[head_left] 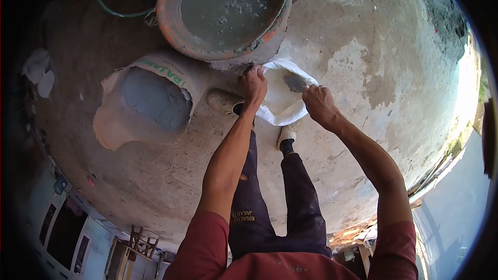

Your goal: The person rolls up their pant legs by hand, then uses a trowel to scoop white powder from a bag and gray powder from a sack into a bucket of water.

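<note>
My left hand (254,84) grips the left side of the rim of a white sack (281,119), which stands open with pale powder (278,92) inside. At the sack's right edge my right hand (319,102) is closed on a trowel, its grey blade (294,83) over the powder. Just beyond the sack stands an orange bucket (170,30) holding wet grey mix (223,8). To the left lies a torn paper bag (115,119) of grey powder (155,98).
My shoes (223,101) are close to the white sack on the concrete floor (358,119). A green hose (116,14) curves at the upper left. Whitish scraps (37,67) lie far left, and a wooden chair (142,242) is at the lower left.
</note>
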`<state>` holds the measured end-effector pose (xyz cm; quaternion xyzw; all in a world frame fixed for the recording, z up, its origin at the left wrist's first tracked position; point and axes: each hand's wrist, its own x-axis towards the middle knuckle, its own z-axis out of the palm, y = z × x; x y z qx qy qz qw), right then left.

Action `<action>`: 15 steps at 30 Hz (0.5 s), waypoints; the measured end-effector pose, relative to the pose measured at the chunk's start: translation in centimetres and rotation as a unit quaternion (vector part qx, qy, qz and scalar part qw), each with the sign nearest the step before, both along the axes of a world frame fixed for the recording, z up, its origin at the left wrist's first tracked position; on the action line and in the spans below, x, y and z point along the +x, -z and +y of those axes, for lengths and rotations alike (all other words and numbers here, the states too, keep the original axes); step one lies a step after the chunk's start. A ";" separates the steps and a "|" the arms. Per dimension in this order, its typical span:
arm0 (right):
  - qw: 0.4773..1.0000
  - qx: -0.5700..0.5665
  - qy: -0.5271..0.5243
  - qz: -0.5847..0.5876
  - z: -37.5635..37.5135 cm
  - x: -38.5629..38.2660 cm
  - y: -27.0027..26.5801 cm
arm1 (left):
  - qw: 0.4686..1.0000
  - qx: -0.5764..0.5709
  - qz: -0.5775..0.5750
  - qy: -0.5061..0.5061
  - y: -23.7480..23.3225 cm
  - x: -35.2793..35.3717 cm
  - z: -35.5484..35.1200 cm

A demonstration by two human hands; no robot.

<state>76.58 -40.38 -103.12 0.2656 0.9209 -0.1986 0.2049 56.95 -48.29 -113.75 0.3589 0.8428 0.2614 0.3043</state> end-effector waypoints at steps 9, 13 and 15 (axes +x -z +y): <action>0.992 -0.041 0.114 -0.032 -1.8 1.8 5.6 | 0.980 0.019 0.049 -0.190 -2.8 2.5 -3.9; 0.989 -0.050 0.133 -0.043 -1.4 0.7 6.1 | 0.951 -0.162 -0.060 -0.256 -2.5 6.2 -9.1; 0.989 -0.065 0.117 -0.068 -0.2 -0.8 6.0 | 0.903 -0.312 -0.207 -0.211 -1.9 7.9 -10.6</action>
